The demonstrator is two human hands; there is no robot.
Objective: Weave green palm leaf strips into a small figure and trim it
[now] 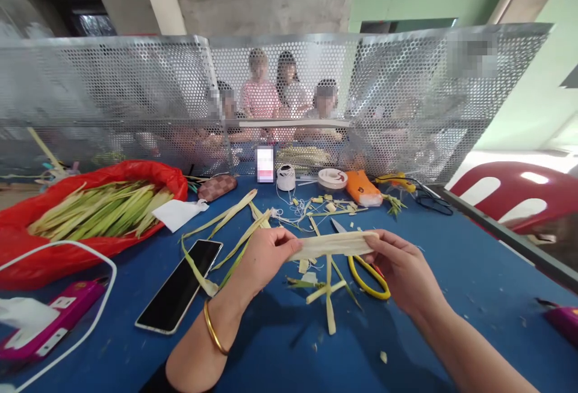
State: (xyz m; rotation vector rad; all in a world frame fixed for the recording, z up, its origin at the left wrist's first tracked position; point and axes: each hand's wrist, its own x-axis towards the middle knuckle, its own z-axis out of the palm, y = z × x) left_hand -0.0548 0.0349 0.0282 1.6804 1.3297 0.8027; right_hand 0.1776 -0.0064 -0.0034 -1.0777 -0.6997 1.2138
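My left hand and my right hand hold a pale palm-leaf strip level between them, each pinching one end above the blue table. A gold bangle sits on my left wrist. Just under the strip lie yellow-handled scissors and several cut leaf pieces. Long green leaf strips trail off to the left of my left hand.
A red bag of green leaves lies at the left, a black phone beside my left forearm, a pink device with white cable at the near left. Thread spool, tape roll and an orange tool line the perforated metal screen; people sit behind it.
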